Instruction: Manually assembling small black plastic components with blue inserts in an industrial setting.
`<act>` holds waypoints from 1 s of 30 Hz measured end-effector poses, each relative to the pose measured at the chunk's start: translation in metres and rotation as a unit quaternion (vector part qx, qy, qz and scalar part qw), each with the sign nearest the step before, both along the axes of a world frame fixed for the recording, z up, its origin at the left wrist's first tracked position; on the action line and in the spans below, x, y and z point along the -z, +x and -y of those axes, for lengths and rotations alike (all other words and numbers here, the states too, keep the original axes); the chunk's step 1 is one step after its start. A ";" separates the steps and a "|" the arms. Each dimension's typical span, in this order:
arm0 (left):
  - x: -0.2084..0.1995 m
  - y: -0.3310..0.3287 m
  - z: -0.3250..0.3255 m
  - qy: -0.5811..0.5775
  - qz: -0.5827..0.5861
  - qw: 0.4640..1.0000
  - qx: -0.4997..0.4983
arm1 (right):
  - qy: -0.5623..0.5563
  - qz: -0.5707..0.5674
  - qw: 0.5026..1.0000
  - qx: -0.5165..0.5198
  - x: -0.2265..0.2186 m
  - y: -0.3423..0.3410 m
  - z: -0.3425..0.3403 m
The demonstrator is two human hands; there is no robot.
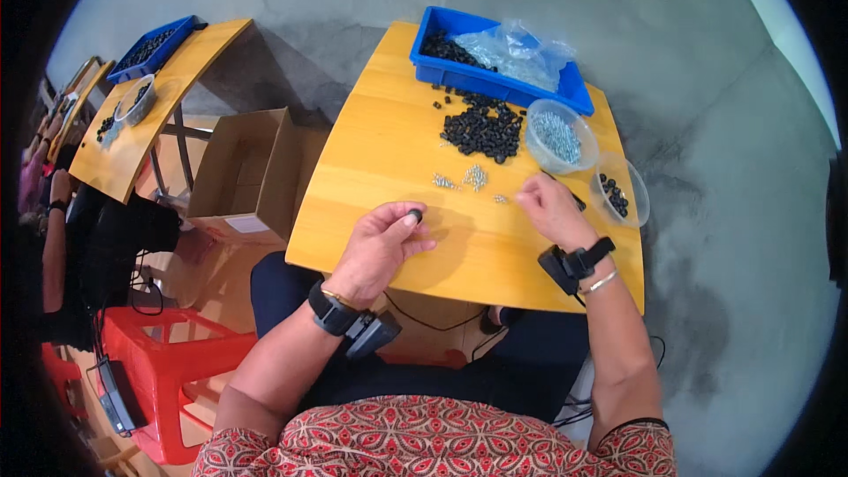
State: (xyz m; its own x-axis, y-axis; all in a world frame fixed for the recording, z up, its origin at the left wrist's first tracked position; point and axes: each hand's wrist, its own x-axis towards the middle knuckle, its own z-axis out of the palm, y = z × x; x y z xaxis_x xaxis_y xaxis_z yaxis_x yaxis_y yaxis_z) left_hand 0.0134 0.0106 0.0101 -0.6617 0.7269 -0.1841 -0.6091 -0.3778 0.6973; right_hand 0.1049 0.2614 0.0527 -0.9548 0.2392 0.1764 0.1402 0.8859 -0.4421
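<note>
My left hand [369, 249] pinches a small round black plastic part [415, 215] between thumb and fingers, just above the near middle of the yellow table [353, 185]. My right hand [558, 215] has its fingertips closed beside a tiny group of small metal pieces [500, 200]; whatever is between them is too small to make out. Farther off lie two more little piles of silvery pieces [475, 177]. Behind those spreads a heap of black plastic parts [484, 132]. A dark slim object [579, 202] shows partly behind my right hand.
A clear tub of silvery screws [558, 141] and another tub with black parts [634, 203] stand at the right. At the back, a blue bin [495, 81] holds black parts and a plastic bag. A cardboard box [238, 177], a red stool [163, 362] and another worktable [190, 71] are leftward.
</note>
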 end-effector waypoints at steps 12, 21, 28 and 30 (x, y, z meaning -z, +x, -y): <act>0.005 -0.014 0.007 0.135 0.061 0.988 0.049 | -0.133 0.061 0.987 0.058 0.024 0.006 -0.028; 0.009 -0.016 0.009 0.122 0.044 0.987 0.096 | -0.021 0.060 0.997 0.050 0.023 -0.023 -0.025; 0.007 -0.015 0.010 0.121 0.045 0.987 0.098 | -0.018 0.105 0.993 0.055 0.012 -0.031 -0.015; 0.006 -0.015 0.009 0.119 0.046 0.987 0.099 | 0.000 0.097 0.994 0.048 0.010 -0.031 -0.014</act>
State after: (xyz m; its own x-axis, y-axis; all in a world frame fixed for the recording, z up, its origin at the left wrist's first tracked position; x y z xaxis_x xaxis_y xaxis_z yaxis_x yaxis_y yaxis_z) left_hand -0.0013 0.0016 0.0040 -0.4903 0.8704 -0.0447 -0.7442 -0.3914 0.5413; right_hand 0.0734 0.2752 0.0429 -0.9434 0.3316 -0.0096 0.3076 0.8637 -0.3991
